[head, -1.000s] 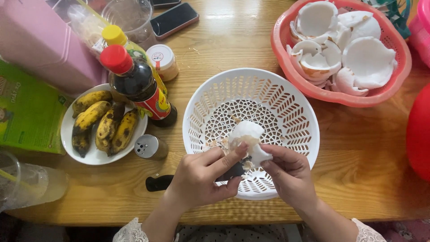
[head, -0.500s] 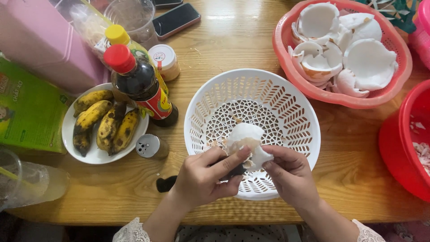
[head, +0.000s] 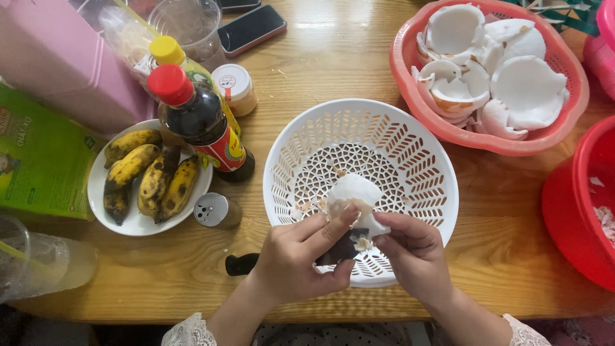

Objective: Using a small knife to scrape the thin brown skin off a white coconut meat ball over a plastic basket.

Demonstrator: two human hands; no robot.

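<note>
- Left hand (head: 291, 263) clenched on a dark-handled tool (head: 246, 263); handle end pokes out left of the fist, working end sits under the thumb against the coconut piece (head: 351, 198).
- Right hand (head: 413, 253) pinches that same white piece from the right, fingertips on its lower edge.
- Piece sits between both grips, just beyond the fingertips, over the near rim of the white colander (head: 410, 160). Both hands equally close.
- Tool axis runs roughly left-right, tip toward the piece.
- Farther out: red basket (head: 410, 70) of coconut pieces at the far right, plate of bananas (head: 144, 176) and sauce bottle (head: 198, 122) on the left of the desk (head: 333, 57).
</note>
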